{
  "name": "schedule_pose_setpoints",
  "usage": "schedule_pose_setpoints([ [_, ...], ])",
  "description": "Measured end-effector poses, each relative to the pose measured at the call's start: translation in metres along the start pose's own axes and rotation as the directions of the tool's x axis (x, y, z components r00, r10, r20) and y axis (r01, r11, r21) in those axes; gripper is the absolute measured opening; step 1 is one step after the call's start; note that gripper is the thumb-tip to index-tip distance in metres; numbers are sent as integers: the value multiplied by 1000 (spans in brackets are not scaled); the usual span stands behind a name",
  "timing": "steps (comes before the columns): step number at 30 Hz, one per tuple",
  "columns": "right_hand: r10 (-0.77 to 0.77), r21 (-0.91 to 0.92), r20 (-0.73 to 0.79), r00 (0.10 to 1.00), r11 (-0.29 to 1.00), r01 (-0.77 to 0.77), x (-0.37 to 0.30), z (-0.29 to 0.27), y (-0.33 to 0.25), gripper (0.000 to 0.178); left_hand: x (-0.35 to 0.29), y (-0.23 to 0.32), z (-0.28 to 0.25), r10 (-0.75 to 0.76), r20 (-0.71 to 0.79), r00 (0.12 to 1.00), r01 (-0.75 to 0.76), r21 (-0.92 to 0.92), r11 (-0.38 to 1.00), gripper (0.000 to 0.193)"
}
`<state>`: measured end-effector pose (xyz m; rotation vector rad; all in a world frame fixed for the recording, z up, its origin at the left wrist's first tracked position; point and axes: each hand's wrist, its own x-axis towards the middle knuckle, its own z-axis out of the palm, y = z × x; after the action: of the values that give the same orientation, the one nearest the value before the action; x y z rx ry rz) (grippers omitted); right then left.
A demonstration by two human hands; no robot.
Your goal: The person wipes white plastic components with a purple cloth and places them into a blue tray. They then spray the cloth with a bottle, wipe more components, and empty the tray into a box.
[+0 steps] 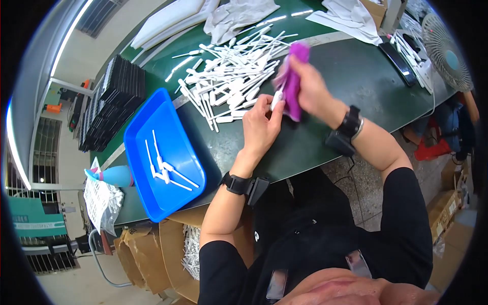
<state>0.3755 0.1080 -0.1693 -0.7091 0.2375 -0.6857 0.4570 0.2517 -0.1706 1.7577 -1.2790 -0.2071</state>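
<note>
My left hand (pixel 260 119) pinches the thick, rounded end of a white plastic stick (pixel 277 99) between thumb and fingers. Around its thin part, my right hand (pixel 311 86) grips a purple cloth (pixel 292 95), blurred by motion; the cloth hides most of the thin end. A heap of similar white sticks (pixel 234 76), each with a slim shaft and a fatter end, lies just beyond my left hand. Several more sticks (pixel 163 170) rest inside a blue tray (pixel 184 201) to the left.
Stacked black trays (pixel 114 96) and a light-blue bottle (pixel 116 176) stand left on the green table (pixel 345 76). At the right are a phone (pixel 397 63) and a fan (pixel 447 53). A cardboard box of white pieces (pixel 170 249) sits below the front edge.
</note>
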Motion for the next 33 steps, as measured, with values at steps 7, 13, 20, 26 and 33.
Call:
schedule_pose_setpoints([
  [7, 89, 368, 393, 915, 897, -246, 37, -56, -16, 18, 2, 2, -9, -239, -80, 968, 143, -606, 783, 19],
  [13, 276, -254, 138, 951, 938, -235, -17, 20, 0, 22, 6, -6, -29, -419, -303, 856, 19, -792, 610, 22],
  [20, 115, -388, 115, 987, 920, -62, -15, 17, -2, 28, 2, -9, -19, -331, 94, 939, 295, -716, 633, 22],
  [26, 297, -370, 294, 909, 912, -178, -18, 5, 7, 32, 1, -7, 0, -189, 86, 978, 204, -578, 790, 18],
  [33, -31, 283, 564, 825, 946, -158, 46, -60, -40, 32, -46, 35, -46, -124, -94, 988, 105, -191, 976, 14],
])
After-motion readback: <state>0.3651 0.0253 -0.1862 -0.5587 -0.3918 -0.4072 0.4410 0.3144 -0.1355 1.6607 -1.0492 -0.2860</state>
